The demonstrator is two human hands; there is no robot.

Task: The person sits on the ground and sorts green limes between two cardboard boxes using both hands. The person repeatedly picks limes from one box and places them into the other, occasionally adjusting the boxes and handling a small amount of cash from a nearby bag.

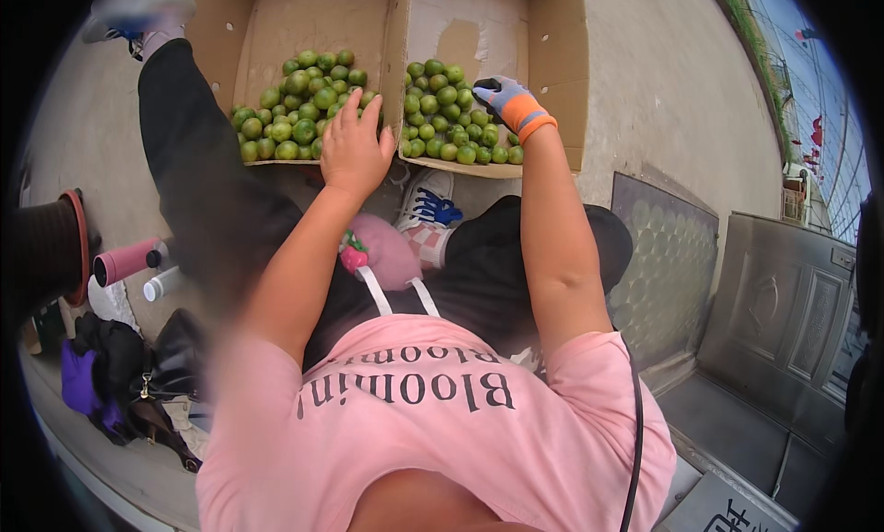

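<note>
Two cardboard box halves stand side by side before me, the left one (pixel 321 21) and the right one (pixel 559 42), each with many small green citrus fruits near its close wall. My bare left hand (pixel 356 142) lies over the near right corner of the left half, fingers spread and reaching onto the green citrus fruits (pixel 297 83); its palm side is hidden. My right hand (pixel 507 104), in a grey and orange work glove with dark fingertips, is at the right edge of the other green citrus fruits (pixel 438 104). Its fingers are curled, and whether they hold a fruit cannot be told.
A sneaker (pixel 428 200) is close under the boxes. At the left lie a pink bottle (pixel 128 259), a white bottle (pixel 162 283) and dark bags (pixel 173 352). A metal door (pixel 780 304) and a framed panel (pixel 663 256) are at the right.
</note>
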